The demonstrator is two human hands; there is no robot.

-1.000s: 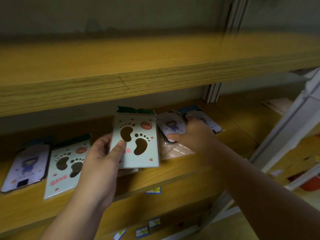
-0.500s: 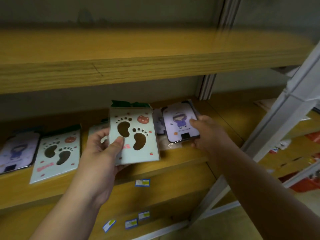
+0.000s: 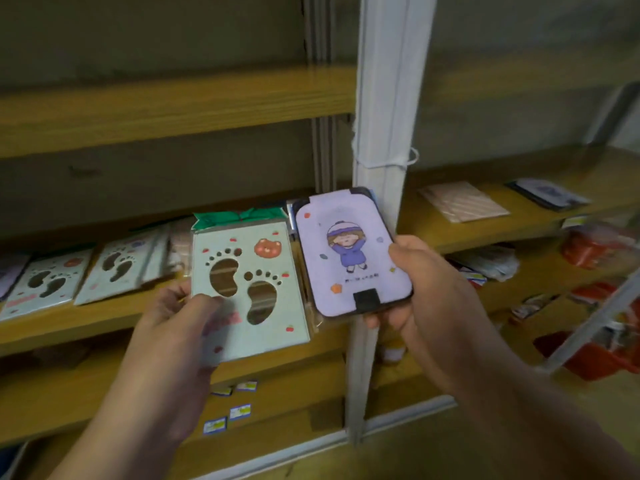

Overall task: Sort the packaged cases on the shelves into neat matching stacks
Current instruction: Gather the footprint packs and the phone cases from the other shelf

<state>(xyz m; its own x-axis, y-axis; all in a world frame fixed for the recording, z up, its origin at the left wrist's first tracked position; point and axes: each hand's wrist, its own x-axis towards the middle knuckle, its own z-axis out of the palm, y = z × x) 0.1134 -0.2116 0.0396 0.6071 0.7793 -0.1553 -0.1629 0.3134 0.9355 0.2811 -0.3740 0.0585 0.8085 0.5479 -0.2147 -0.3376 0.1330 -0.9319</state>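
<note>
Cases fill both hands: the left hand (image 3: 173,327) pinches a footprint case (image 3: 251,289), the right hand (image 3: 426,292) grips a purple girl case (image 3: 349,254), both upright and side by side. Matching footprint cases (image 3: 45,282) lie on the shelf (image 3: 104,317) to the left, nearer the left hand.

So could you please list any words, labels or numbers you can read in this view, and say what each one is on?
None can be read.
Lilac girl case in the right hand: small dark line under the figure, blurred.
Footprint case in the left hand: pink print, thumb-covered, blurred.
Shelf-edge stickers: too small.
</note>
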